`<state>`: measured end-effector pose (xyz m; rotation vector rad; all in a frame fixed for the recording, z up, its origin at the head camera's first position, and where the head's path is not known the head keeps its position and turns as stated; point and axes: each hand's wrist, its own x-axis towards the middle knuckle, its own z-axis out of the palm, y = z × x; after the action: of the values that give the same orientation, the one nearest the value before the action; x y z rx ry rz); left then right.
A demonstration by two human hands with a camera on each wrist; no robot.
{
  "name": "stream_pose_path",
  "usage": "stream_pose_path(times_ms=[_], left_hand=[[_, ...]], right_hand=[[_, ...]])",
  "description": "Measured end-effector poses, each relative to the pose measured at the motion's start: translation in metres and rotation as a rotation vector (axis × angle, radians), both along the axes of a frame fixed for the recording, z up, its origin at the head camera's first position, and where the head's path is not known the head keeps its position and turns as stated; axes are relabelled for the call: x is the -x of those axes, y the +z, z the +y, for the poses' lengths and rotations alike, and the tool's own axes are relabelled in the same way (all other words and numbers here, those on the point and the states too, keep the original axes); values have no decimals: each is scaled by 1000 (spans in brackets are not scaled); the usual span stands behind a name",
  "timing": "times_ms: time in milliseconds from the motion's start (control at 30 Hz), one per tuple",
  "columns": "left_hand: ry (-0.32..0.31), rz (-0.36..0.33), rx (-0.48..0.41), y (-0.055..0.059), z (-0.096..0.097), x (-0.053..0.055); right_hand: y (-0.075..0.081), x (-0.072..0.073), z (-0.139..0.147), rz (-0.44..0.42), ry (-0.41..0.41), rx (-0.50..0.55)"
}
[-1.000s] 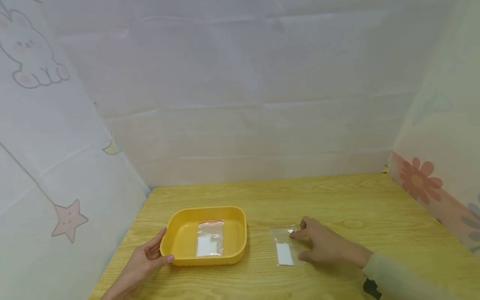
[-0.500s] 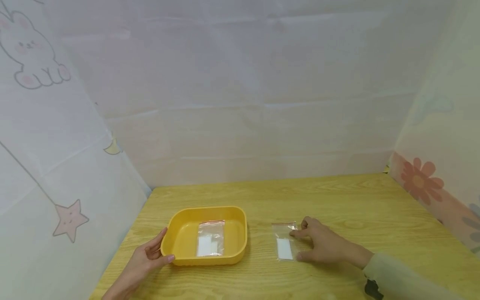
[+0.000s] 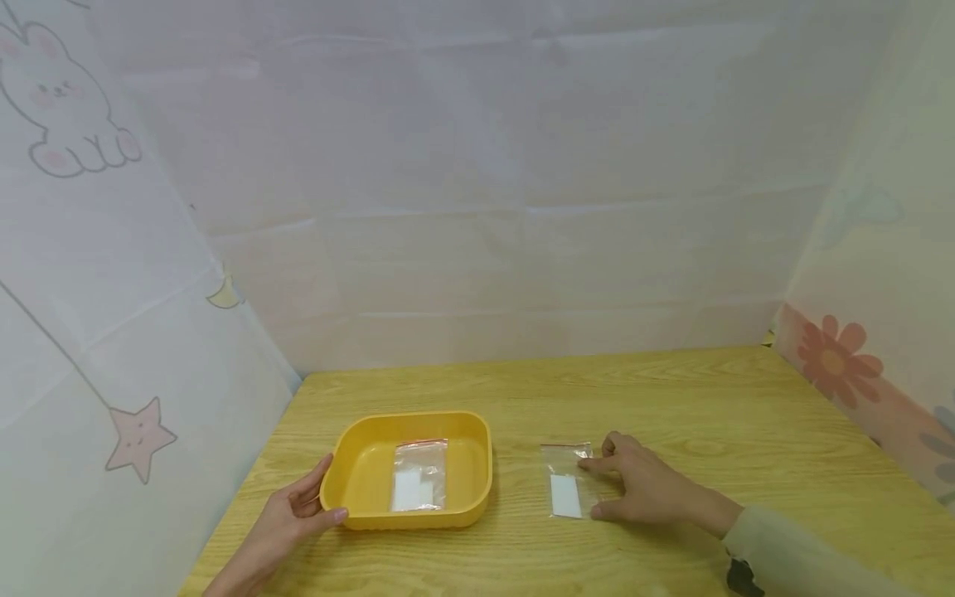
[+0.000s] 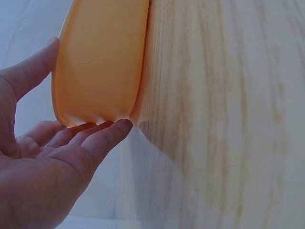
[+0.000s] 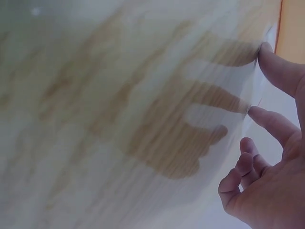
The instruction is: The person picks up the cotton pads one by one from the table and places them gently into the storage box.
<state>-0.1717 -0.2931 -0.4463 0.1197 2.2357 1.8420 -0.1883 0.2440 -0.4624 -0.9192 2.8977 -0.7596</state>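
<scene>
A yellow plastic tray (image 3: 358,473) stands at the left of the wooden table. My left hand (image 3: 279,521) holds its near left corner, thumb at the rim and fingers against the outer side, as the left wrist view also shows. Inside the tray lies a clear zip bag (image 3: 421,454) with a red seal line and white pieces in it. To the right, a second clear zip bag (image 3: 561,459) lies flat, a white rectangular piece (image 3: 565,496) within. My right hand (image 3: 651,485) touches this bag's right edge with spread thumb and index fingertips; its other fingers are curled in.
The wood-grain table (image 3: 634,390) reaches back to a pale sheet wall (image 3: 522,249). Printed sheets also flank it, with a pink star (image 3: 140,439) on the left and a red flower (image 3: 834,359) on the right.
The bag under my right fingertips has slid slightly away from me and sits a little straighter, mostly in the first half second. Left hand and tray have stayed put.
</scene>
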Motion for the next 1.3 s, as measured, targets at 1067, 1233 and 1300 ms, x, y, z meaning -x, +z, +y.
stream_pose_path(times_ms=[1067,1233,1300], left_hand=[[-9,-13,-7,0,-1,-1],[-8,-12,-7,0,-1,0],[-12,-10,-5,0,-1,0]], right_hand=[[-2,-12,-24,-207,-181,420],[3,-11,-25,-447,-207,585],[5,-10,-26,-537,-204,629]])
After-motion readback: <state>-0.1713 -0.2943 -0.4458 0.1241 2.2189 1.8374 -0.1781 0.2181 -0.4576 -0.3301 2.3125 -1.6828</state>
